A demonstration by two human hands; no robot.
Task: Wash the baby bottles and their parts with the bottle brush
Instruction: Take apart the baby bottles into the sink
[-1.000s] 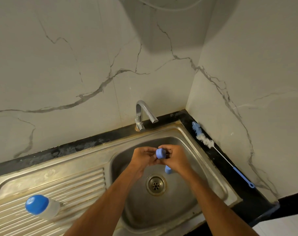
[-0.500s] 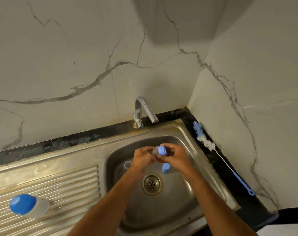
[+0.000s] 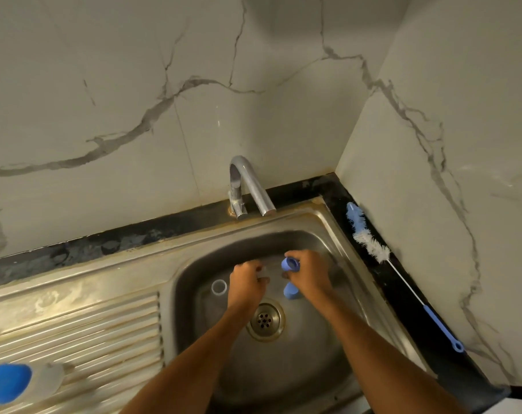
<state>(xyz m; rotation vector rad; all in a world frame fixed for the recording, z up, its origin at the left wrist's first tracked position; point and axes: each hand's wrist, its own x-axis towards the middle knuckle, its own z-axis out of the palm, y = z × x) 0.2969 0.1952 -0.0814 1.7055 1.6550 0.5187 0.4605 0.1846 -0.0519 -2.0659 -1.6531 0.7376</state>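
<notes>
Disassembly step over the sink basin [image 3: 337, 348]: right hand [image 3: 309, 271] grips a blue collar [image 3: 290, 263], left hand [image 3: 246, 280] pinches a clear part, identity unclear; bottle brush [image 3: 373, 249] lies untouched on the ledge, to be fetched next, probably.

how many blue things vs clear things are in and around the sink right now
Blue: 4: the blue ring gripped by the right hand, the blue plastic part lying in the steel basin, the blue cap of the bottle on the drainboard, the blue-handled bottle brush.
Clear: 2: the clear ring in the basin, the clear piece in the left hand.
Total: 6
</notes>
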